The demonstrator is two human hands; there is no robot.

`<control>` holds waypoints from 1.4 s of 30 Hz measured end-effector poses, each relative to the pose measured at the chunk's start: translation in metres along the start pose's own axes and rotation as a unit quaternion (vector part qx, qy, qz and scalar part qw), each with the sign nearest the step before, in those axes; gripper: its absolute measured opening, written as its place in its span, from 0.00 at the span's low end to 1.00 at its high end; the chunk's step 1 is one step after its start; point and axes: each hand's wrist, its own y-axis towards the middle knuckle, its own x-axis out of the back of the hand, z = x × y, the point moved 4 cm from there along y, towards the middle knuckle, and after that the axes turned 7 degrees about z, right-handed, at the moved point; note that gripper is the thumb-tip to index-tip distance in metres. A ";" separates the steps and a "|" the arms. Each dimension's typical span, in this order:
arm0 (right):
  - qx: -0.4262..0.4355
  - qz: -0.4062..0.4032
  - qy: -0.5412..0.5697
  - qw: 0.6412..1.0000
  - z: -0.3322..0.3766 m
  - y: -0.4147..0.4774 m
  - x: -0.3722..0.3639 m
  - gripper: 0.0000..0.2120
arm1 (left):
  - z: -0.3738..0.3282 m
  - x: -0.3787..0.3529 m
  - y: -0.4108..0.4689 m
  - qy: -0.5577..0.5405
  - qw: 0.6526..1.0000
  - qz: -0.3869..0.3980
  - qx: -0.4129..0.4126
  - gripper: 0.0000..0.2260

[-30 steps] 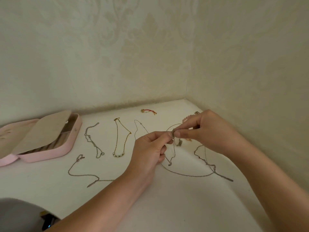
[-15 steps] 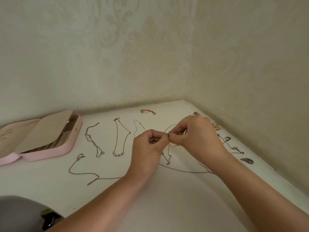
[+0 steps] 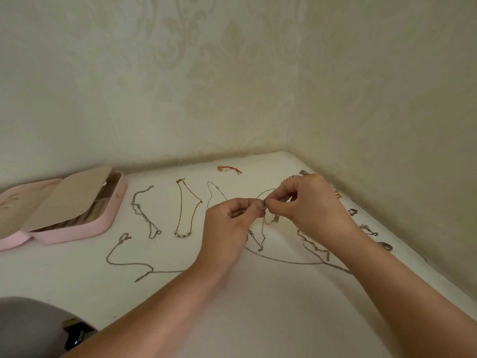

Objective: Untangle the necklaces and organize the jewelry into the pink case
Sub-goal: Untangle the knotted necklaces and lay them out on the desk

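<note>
White tabletop point(image 3: 284, 319) in a wallpapered corner lies under your hands. Your left hand point(image 3: 227, 220) and right hand point(image 3: 309, 202) meet fingertip to fingertip, each pinching the tangled silver necklace point(image 3: 264, 204) at one small knot. Its strands trail down to the surface below the grip. Left of the grip lies a gold necklace point(image 3: 183, 233); far left, the pink case point(image 3: 77, 229) sits open; beyond, a red bracelet point(image 3: 228, 168).
</note>
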 end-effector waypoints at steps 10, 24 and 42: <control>0.012 0.018 -0.025 0.999 0.001 0.001 -0.011 0.06 | 0.002 0.001 0.001 0.011 1.000 -0.007 0.023 0.05; 0.015 0.146 0.087 0.985 -0.009 0.004 -0.015 0.10 | 0.003 0.000 0.002 0.038 0.998 0.025 0.043 0.12; -0.030 0.173 0.317 0.932 -0.020 0.011 -0.031 0.10 | 0.011 -0.002 0.009 -0.110 0.990 0.057 0.066 0.09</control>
